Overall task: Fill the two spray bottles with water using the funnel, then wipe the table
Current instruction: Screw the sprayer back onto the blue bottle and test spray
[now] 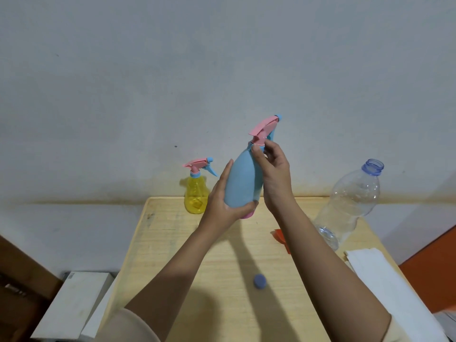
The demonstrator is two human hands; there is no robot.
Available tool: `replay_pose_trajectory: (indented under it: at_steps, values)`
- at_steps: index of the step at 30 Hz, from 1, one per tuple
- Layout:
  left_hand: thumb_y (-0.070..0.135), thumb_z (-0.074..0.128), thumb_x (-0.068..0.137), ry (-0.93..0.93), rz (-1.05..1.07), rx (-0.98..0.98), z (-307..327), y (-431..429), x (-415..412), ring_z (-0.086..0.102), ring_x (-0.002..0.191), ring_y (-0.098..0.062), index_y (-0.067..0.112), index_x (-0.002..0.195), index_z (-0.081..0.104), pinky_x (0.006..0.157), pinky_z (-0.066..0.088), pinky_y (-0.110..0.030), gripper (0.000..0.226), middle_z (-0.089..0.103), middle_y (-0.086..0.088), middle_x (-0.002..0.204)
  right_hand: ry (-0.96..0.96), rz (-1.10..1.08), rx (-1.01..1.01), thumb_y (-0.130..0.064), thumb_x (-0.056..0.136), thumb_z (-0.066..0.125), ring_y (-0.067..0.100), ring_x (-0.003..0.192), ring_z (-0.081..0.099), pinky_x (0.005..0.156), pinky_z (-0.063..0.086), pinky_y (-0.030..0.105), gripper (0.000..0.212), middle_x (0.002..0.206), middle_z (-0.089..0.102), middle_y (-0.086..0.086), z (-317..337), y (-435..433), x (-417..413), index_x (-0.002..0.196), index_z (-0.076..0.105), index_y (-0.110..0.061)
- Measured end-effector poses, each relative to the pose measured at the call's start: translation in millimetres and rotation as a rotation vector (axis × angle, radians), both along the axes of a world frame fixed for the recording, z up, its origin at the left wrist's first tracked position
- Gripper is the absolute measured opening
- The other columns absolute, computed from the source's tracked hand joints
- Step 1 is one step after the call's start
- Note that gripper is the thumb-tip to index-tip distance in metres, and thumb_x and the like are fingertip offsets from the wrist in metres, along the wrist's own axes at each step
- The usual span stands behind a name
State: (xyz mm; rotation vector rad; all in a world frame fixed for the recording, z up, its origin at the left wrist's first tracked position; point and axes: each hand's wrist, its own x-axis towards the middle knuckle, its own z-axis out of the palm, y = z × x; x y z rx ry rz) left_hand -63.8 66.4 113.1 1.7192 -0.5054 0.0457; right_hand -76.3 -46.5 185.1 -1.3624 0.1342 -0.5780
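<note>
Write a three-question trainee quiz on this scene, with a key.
1. True or false: the yellow spray bottle stands on the table with its sprayer head on.
2. Which hand grips the neck of the blue spray bottle? A) left hand B) right hand
3. Fill in: the clear water bottle has its cap ____.

Key: 1 true; 2 B; 3 off (the blue cap lies on the table).

Even, soft indoor light. Forearm shadows fall dark on the tabletop (pixel 187 245) toward the viewer, indicating a light from above and ahead. Wide-angle distortion bends the frame edges; detail is slightly soft throughout; no glare.
</note>
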Motion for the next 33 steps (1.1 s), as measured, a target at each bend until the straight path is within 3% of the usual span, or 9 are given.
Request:
replay_pose_trajectory:
  at_steps: [4, 8, 12, 16, 18, 21, 24, 27, 33]
  values:
    - [0.041, 0.080, 0.063, -0.052, 0.136, 0.134, -6, -2, -4, 0.047, 0.117, -0.012, 0.054, 0.141, 0.013, 0.092, 0.051, -0.039, 0.103, 0.044, 0.010, 0.129, 0.063, -0.095, -0.281, -0.028, 0.092, 0.057, 0.002, 0.093, 0.058, 0.082, 0.048, 0.021, 0.025, 0.105, 0.064, -0.005, -5, 1, 3, 0.113, 0.059, -0.015]
    - [0.045, 0.080, 0.066, -0.074, 0.177, 0.207, -10, 0, -9, 0.042, 0.118, -0.013, 0.052, 0.143, 0.011, 0.090, 0.048, -0.034, 0.103, 0.041, 0.009, 0.125, 0.093, -0.108, -0.347, -0.026, 0.093, 0.055, 0.005, 0.087, 0.057, 0.075, 0.045, 0.018, 0.019, 0.099, 0.064, -0.004, -7, 1, 4, 0.107, 0.060, -0.014]
    - [0.043, 0.080, 0.068, 0.010, -0.032, 0.212, -6, 17, -6, 0.048, 0.110, -0.005, 0.056, 0.140, 0.016, 0.089, 0.046, -0.023, 0.098, 0.043, 0.015, 0.122, 0.119, -0.051, -0.263, -0.019, 0.093, 0.054, 0.013, 0.087, 0.058, 0.076, 0.044, 0.026, 0.013, 0.098, 0.067, 0.009, -9, -7, 1, 0.098, 0.062, -0.011]
    - [0.035, 0.083, 0.061, 0.235, -0.326, 0.012, -10, 32, -5, 0.059, 0.111, -0.009, 0.062, 0.136, 0.017, 0.086, 0.053, -0.027, 0.104, 0.046, 0.006, 0.134, 0.134, 0.135, -0.024, -0.019, 0.094, 0.052, 0.018, 0.092, 0.067, 0.081, 0.049, 0.032, 0.011, 0.092, 0.071, -0.003, -9, -17, -9, 0.094, 0.063, -0.016]
    - [0.032, 0.083, 0.059, 0.271, -0.359, -0.041, -15, 31, -7, 0.058, 0.114, -0.013, 0.059, 0.138, 0.019, 0.084, 0.054, -0.027, 0.105, 0.043, 0.005, 0.138, 0.143, 0.191, -0.033, -0.020, 0.094, 0.052, 0.018, 0.093, 0.065, 0.079, 0.048, 0.032, 0.013, 0.093, 0.071, -0.002, -11, -19, -10, 0.093, 0.064, -0.017]
    - [0.036, 0.083, 0.057, 0.238, -0.311, -0.013, -24, 27, -13, 0.052, 0.118, -0.003, 0.057, 0.137, 0.023, 0.090, 0.052, -0.030, 0.102, 0.039, 0.028, 0.136, 0.190, 0.173, -0.142, -0.021, 0.095, 0.051, 0.011, 0.084, 0.062, 0.072, 0.047, 0.023, 0.014, 0.094, 0.069, 0.000, -12, -16, -11, 0.092, 0.064, -0.017]
    - [0.034, 0.084, 0.059, 0.208, -0.222, 0.067, -32, 25, -19, 0.048, 0.117, 0.005, 0.057, 0.138, 0.021, 0.096, 0.050, -0.031, 0.104, 0.039, 0.040, 0.129, 0.229, 0.093, -0.187, -0.020, 0.095, 0.052, 0.013, 0.080, 0.058, 0.072, 0.044, 0.026, 0.013, 0.093, 0.067, 0.009, -20, -10, -10, 0.091, 0.064, -0.015]
    - [0.030, 0.085, 0.062, 0.170, -0.125, 0.121, -38, 21, -28, 0.049, 0.118, -0.001, 0.057, 0.138, 0.019, 0.095, 0.051, -0.036, 0.105, 0.043, 0.029, 0.132, 0.262, -0.008, -0.237, -0.019, 0.093, 0.054, 0.019, 0.077, 0.049, 0.073, 0.038, 0.031, 0.014, 0.085, 0.060, 0.019, -30, -2, -10, 0.088, 0.064, -0.010]
    - [0.025, 0.082, 0.065, 0.136, 0.021, 0.126, -49, 10, -50, 0.047, 0.120, -0.004, 0.047, 0.143, 0.019, 0.095, 0.050, -0.036, 0.103, 0.045, 0.019, 0.134, 0.296, -0.148, -0.368, -0.016, 0.091, 0.055, 0.009, 0.053, 0.034, 0.052, 0.026, 0.022, 0.024, 0.055, 0.040, -0.003, -35, 11, -18, 0.068, 0.057, -0.010]
